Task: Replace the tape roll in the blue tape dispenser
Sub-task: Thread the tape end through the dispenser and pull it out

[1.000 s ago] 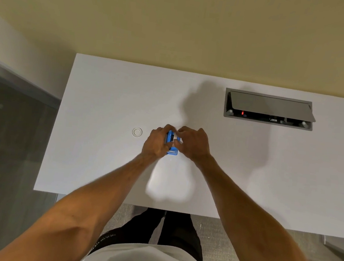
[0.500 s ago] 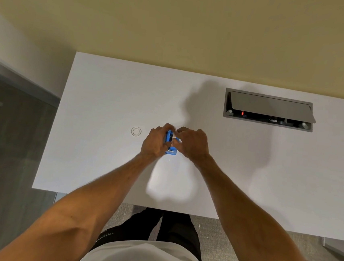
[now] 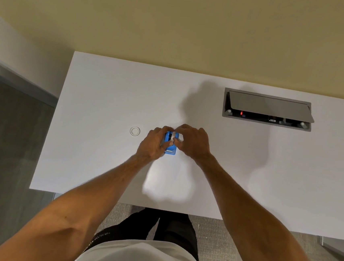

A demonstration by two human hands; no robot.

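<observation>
At centre of white worktop [image 3: 106, 103]: blue tape dispenser [image 3: 170, 146] resting on surface, between both hands. Left hand [image 3: 152, 143] curled around dispenser's left side, thumb on top. Right hand [image 3: 193, 142] closed, fingertips pinching pale tape roll [image 3: 174, 135] at dispenser's top; whether roll seated or lifted, cannot tell. Small white ring [image 3: 135, 131] near, left of left hand. Grey cable hatch [image 3: 267, 109] well apart, far right, lid tilted open.
</observation>
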